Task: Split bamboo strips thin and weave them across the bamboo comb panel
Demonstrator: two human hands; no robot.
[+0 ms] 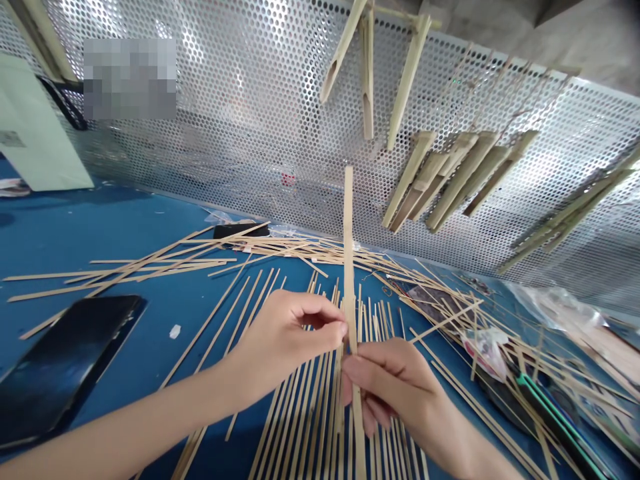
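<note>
A pale, flat bamboo strip [349, 260] stands nearly upright in front of me, its top end reaching up before the perforated metal panel. My right hand [395, 380] grips it around its lower part, thumb across the front and fingers curled behind. At the strip's left edge, slightly higher, my left hand [295, 327] is closed in a pinch of thumb and forefinger; the exact contact is partly hidden. Beneath both hands, many thin bamboo strips [300, 413] lie side by side on the blue table [150, 220], pointing away from me.
A dark phone [70, 360] lies at left. Loose bamboo strips [280, 247] cross along the back, partly over a black object [240, 231]. Right are a green-edged tool [555, 420] and crumpled plastic [560, 307]. Cut bamboo pieces [450, 177] hang on the perforated panel [240, 133].
</note>
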